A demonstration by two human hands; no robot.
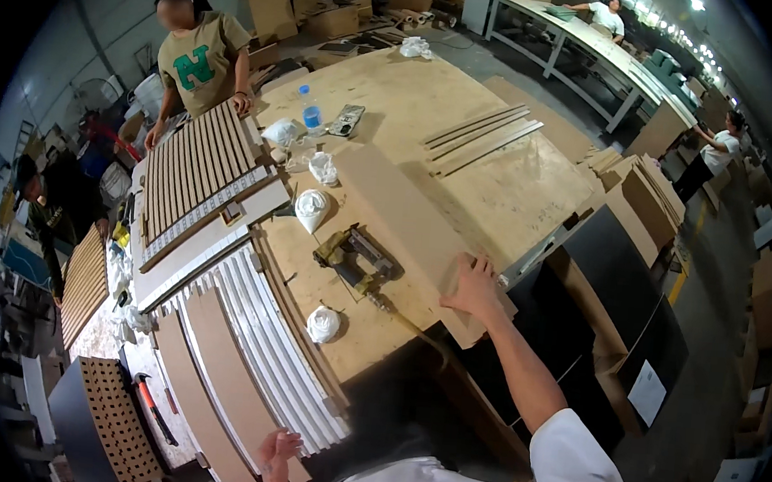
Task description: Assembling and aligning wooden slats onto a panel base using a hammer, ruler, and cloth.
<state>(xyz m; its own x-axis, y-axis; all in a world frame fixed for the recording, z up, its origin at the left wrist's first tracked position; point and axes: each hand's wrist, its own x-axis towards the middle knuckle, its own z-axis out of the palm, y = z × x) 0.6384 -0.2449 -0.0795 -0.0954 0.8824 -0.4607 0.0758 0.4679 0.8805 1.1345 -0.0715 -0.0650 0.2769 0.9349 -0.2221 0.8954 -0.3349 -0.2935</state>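
My right hand (475,287) grips the near end of a long, flat brown cardboard box (406,211), its fingers over the top and thumb at the side. The box lies slantwise on the wooden worktable (398,88). Low in the view, my left hand (281,448) is held beside the near ends of brown flat strips (239,383), its fingers loosely bent and apart, with nothing visible in them. Those strips lie over a row of white slats (291,351). Between the box and the slats rests a nail gun (353,258) with a hose attached.
White knotted bags (312,208), a water bottle (311,113) and loose strips (485,135) lie on the worktable. A person (203,59) stands behind a slatted panel (201,177). A hammer (155,409) lies at lower left. Dark panels (614,277) stand at right.
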